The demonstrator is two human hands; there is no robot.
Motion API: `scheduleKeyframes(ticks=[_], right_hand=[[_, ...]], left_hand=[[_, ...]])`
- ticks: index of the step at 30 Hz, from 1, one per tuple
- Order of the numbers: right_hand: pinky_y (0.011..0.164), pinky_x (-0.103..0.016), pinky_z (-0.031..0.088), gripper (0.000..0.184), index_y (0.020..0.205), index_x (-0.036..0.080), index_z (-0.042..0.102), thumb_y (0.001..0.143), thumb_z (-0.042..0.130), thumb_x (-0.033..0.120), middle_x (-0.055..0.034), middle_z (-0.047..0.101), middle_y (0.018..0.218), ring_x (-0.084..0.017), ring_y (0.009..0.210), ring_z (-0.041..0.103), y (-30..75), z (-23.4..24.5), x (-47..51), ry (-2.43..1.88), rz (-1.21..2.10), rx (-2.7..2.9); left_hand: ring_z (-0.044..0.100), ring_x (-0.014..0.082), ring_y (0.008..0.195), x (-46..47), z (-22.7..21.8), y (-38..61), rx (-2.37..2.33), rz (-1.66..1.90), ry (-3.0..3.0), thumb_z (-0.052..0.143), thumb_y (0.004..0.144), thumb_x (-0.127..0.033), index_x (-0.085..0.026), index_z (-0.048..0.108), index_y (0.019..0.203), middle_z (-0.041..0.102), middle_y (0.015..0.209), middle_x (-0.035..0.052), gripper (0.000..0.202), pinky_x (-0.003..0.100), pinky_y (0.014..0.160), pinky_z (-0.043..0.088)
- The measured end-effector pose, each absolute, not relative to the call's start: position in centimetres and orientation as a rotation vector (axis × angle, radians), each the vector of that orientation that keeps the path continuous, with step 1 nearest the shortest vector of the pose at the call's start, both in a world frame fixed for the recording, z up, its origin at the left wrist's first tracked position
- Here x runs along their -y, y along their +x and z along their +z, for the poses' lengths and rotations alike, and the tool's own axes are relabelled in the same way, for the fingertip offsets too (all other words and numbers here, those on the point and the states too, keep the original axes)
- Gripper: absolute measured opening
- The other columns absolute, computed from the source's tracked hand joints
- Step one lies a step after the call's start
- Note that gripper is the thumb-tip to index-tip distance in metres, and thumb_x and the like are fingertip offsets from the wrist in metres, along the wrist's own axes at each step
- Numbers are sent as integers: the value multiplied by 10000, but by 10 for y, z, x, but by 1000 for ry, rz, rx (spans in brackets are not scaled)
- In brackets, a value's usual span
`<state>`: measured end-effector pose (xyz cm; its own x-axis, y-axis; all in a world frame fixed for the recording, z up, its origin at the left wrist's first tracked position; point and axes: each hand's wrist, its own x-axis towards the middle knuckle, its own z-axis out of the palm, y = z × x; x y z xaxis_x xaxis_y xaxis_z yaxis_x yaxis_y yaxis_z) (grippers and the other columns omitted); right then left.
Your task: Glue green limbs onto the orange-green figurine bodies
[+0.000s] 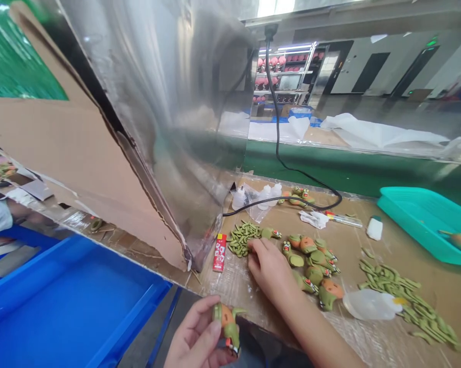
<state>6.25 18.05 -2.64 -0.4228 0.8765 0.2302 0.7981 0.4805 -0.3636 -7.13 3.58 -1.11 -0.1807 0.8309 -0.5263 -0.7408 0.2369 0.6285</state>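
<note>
My left hand (200,335) grips a small green and orange toy figure (227,322) near the table's front edge, with a thin green piece sticking out from its side. At the pile of small curved green pieces (241,239) is my right hand (268,263), its fingers bent together at the pile's right edge. Whatever is between those fingertips is hidden. Just right of this hand lie several similar toy figures (309,245) in a cluster. Left of the pile lies a red and yellow packet (219,253).
A clear squeeze bottle (372,304) lies beside a second green pile (414,301). A teal tray (418,220) sits at right. White bottles (267,193) and a black cable (278,133) are behind. A metal panel (177,112) and cardboard (69,158) rise at left, above a blue bin (73,306).
</note>
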Motion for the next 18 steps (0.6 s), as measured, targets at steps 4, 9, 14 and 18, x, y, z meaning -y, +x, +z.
scheduleKeyframes(ticks=[4,9,14,18], right_hand=[[793,-377,465,71,834,146,579,834,551,80,-16,580,892,-174,871,557,59,-23,-186,-1359,330,2359],[797,-406,465,233,977,154,575,811,437,68,-78,622,925,-212,860,589,75,-2,-168,-1282,637,2201],[577,-251,513,116,900,203,530,883,480,306,-4,666,710,-139,610,636,105,22,-112,-1124,1495,1827],[549,-203,457,182,815,209,533,826,606,375,1,667,669,-107,557,597,122,32,-79,-1119,1926,1387]], left_hand=[[679,182,571,-37,-9,-66,-994,1415,155,855,532,-240,-205,735,829,761,719,58,321,297,502,563],[674,159,548,-33,-5,-67,-969,1423,161,841,561,-223,-207,733,843,769,751,45,302,295,508,574],[681,164,599,-28,1,-61,-934,1401,233,836,572,-241,-215,733,850,774,822,66,298,278,525,561],[687,187,687,-24,8,-53,-873,1390,335,828,584,-247,-213,737,852,776,844,90,284,281,592,549]])
